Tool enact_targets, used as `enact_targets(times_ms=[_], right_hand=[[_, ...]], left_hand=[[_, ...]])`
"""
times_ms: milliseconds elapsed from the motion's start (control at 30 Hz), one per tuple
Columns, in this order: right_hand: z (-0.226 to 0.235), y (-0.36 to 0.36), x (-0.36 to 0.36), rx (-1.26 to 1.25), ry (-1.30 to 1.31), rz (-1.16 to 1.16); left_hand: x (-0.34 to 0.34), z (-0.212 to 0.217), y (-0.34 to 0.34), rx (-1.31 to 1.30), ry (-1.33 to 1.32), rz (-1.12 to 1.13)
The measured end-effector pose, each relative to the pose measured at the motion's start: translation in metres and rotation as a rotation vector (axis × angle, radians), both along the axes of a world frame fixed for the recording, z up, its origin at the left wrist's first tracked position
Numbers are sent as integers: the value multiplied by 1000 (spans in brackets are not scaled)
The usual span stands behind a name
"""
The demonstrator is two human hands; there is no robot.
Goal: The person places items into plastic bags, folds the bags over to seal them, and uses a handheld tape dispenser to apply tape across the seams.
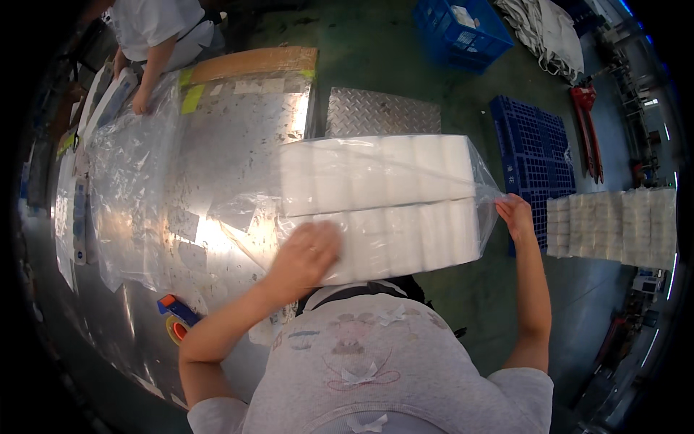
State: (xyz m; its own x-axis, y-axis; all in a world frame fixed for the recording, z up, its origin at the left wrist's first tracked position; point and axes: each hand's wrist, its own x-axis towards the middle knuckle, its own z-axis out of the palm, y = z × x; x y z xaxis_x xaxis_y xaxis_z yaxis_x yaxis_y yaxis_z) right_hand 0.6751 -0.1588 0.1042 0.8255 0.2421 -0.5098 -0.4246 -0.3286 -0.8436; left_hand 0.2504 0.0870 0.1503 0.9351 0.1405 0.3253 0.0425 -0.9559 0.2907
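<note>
Down at eight o'clock, a tape dispenser [181,317] lies on the metal table [235,137]. The left hand [307,253] reaches in palm-down, elbow bent, too blurred to tell any grip, over the eight-o'clock side of the central white bundle [387,170]. At three o'clock, the right hand [513,212], forearm upright, pinches the clear bag's [489,205] gathered end.

small white characters along the right edge of a blue plastic pallet [531,145], a pale marking on a side of a blue plastic crate [442,45], too small to read
</note>
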Motion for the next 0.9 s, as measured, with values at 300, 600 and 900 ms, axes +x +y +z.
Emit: enact_targets(times_ms=[300,600,900], right_hand=[[74,85,-160,-327,-1482,973],[31,168,-177,-98,-1638,989],[16,119,-215,-297,-1562,1426]], left_hand=[[45,-36,-25,-163,146,191],[39,-48,-25,-165,69,167],[38,-60,-32,-206,37,171]])
